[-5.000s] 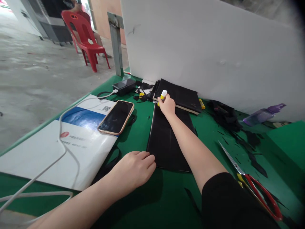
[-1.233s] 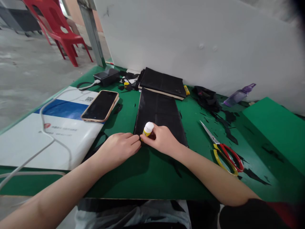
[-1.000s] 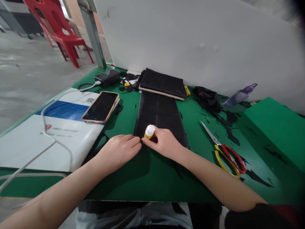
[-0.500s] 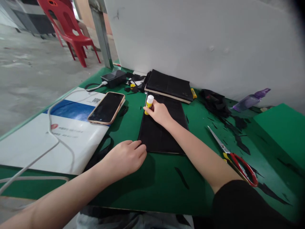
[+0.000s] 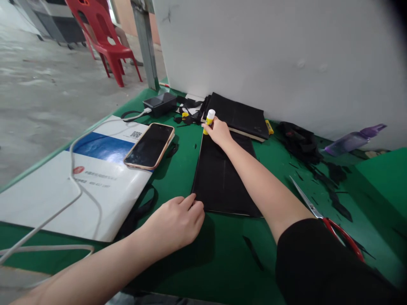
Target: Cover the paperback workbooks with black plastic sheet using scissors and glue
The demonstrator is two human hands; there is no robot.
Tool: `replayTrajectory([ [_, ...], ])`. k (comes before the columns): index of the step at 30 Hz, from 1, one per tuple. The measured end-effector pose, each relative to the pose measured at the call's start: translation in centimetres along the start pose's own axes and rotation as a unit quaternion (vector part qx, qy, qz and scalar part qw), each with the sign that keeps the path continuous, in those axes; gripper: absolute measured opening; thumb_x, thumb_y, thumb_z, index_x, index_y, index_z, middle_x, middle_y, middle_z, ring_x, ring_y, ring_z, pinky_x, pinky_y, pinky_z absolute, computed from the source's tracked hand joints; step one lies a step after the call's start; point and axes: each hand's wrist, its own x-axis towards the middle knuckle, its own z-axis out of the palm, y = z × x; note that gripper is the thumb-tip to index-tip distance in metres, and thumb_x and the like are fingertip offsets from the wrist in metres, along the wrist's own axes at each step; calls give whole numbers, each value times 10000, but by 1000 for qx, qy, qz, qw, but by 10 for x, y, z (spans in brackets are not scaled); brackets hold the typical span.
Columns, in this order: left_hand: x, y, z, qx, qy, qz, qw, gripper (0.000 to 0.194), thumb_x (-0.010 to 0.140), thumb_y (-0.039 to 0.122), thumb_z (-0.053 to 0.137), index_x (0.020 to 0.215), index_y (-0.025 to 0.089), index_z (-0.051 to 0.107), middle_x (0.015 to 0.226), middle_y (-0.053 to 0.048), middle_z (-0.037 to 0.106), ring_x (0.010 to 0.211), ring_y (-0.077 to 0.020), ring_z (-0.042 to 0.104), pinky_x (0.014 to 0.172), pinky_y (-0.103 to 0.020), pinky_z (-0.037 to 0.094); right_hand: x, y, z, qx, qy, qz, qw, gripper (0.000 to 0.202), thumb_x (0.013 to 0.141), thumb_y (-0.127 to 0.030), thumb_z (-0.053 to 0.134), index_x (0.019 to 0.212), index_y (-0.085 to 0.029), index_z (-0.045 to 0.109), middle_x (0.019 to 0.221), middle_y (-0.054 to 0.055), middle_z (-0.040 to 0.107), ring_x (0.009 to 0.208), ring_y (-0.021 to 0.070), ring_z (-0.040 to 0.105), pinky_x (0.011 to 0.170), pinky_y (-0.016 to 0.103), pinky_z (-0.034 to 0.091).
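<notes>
From here I see my right hand [image 5: 220, 131] pinching a yellow-and-white tube [image 5: 210, 117] at the far left of a flat black cover [image 5: 219, 178] on the green worktop [image 5: 222, 264]. My left hand [image 5: 179, 220] curls at the cover's near left corner; whether it grips, I cannot tell.

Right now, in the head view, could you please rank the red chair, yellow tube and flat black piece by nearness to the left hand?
1. Flat black piece: ahead.
2. Yellow tube: in the right hand.
3. Red chair: left background.
</notes>
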Motion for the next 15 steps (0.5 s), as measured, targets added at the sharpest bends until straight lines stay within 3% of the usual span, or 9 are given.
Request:
replayTrajectory([
  [15,0,0,2,-10,6,-12,1000,114,824,85,569,738,123,633,684,-40,607,715,-218,662,482,-298,484,26,8,12,-11,15,26,999,352,889,-398,544,1106,-124,587,901,121,679,855,248,644,751,362,467],
])
